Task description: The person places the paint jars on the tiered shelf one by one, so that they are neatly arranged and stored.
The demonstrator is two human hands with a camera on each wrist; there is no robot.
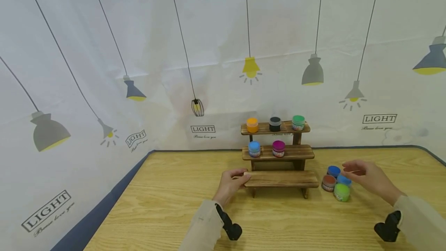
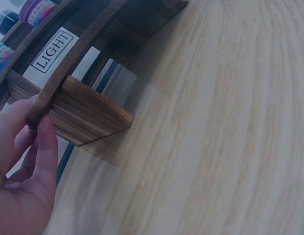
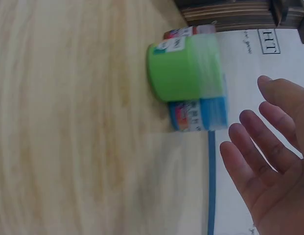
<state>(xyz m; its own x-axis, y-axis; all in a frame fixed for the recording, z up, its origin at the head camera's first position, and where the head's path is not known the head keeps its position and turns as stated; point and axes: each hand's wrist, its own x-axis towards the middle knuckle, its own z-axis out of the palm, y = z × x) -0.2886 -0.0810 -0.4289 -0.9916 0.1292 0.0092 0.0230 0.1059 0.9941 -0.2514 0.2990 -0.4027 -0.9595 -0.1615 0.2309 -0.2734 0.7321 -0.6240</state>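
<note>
A three-step wooden display stand [image 1: 281, 179] stands on the table. My left hand [image 1: 230, 184] pinches the left end of its lowest step between thumb and fingers, as the left wrist view also shows. To the right of the stand is a cluster of small paint jars: dark blue [image 1: 333, 171], reddish brown [image 1: 328, 183], lighter blue [image 1: 345, 180] and bright green [image 1: 342, 193]. My right hand [image 1: 370, 178] hovers by the cluster's right side, fingers spread and nothing held. In the right wrist view the green jar [image 3: 178, 68] overlaps the lighter blue one.
Orange [image 1: 252, 125], black [image 1: 275, 124] and green [image 1: 298, 122] jars sit along the top step. The middle step carries a light blue jar [image 1: 254, 149] and a purple jar [image 1: 278, 148]. A lamp-patterned white cloth [image 1: 216, 88] hangs behind the wooden table [image 1: 167, 212].
</note>
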